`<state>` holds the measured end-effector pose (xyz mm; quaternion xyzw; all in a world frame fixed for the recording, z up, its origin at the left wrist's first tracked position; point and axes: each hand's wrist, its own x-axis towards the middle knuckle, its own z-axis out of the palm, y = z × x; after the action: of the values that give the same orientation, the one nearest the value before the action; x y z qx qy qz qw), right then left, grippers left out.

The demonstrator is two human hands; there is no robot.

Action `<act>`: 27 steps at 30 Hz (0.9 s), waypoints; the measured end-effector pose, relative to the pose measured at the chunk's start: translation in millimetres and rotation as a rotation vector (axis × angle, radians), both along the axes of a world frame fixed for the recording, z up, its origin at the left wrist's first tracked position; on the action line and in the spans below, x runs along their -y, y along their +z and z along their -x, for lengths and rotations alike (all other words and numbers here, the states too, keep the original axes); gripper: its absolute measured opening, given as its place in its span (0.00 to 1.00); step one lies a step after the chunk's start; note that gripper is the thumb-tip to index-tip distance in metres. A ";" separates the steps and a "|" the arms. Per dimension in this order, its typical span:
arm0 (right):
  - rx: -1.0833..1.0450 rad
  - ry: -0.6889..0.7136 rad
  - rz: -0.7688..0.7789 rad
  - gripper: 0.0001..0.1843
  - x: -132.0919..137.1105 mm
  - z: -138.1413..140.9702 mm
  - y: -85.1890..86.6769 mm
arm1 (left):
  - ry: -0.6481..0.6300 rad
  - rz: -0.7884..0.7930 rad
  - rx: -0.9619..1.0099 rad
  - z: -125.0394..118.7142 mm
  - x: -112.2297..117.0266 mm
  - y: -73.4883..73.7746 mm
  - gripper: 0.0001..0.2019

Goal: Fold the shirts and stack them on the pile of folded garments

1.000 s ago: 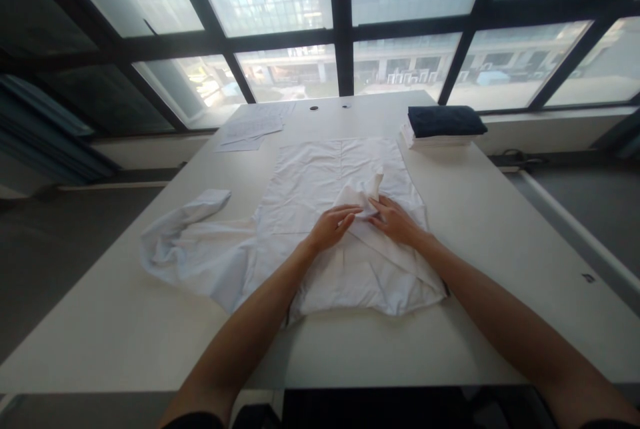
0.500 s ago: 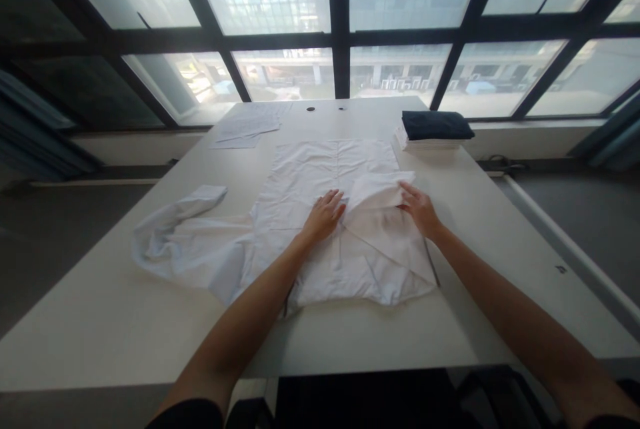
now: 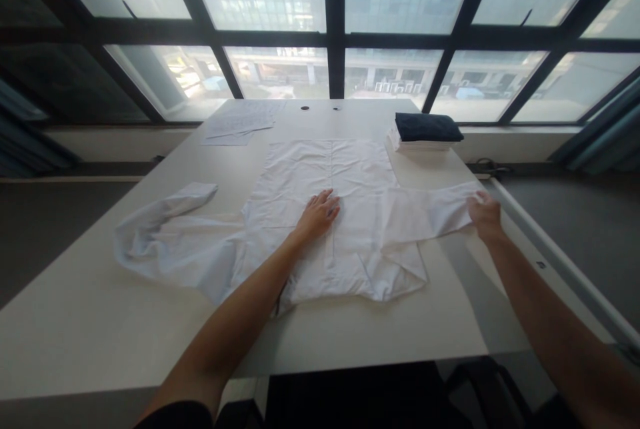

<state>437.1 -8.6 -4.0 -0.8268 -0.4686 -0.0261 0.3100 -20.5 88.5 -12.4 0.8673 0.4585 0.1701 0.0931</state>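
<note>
A white long-sleeved garment, which looks like a shirt (image 3: 300, 169), lies spread on the white table (image 3: 165, 335). On the middle of its body, close to the centre seam, my left hand (image 3: 319, 213) rests flat with the fingers apart. My right hand (image 3: 484, 212) pinches the end of the right sleeve (image 3: 430, 210), which stretches out sideways from the body past the garment's right edge. The left sleeve (image 3: 185, 235) lies loosely bent and crumpled on the table to the left.
At the far right stands a folded stack of white cloth (image 3: 420, 145) with a dark folded cloth (image 3: 429, 127) on top. Printed paper sheets (image 3: 240, 123) lie at the far left. Windows rise behind the table, and a dark chair (image 3: 350, 395) shows at the near edge.
My right hand has moved right, drawing the sleeve from over the garment's body out past its right edge. My left hand stays on the body. The view has shifted slightly.
</note>
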 end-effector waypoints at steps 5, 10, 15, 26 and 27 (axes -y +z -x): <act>0.122 -0.016 0.074 0.36 -2.5 53.2 0.0 | 0.001 0.014 -0.010 0.2 0.9 0.7 0.21; -0.020 0.127 0.313 0.34 -11.3 111.9 -17.1 | 0.003 0.011 -0.013 0.6 2.2 2.0 0.21; 0.106 0.128 0.329 0.38 -3.3 106.2 -36.8 | 0.006 0.009 0.001 1.1 3.9 3.3 0.21; 0.227 0.129 0.368 0.37 -0.3 10.7 -39.1 | 0.008 0.024 -0.005 0.4 1.6 0.2 0.22; 0.220 0.130 0.376 0.37 -2.4 3.0 -37.9 | 0.008 0.025 -0.006 0.4 1.6 0.3 0.22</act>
<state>434.1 -6.2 -42.0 -0.8304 -0.5483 -0.0083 0.0982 -20.9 86.9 -12.1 0.8646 0.4645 0.1621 0.1019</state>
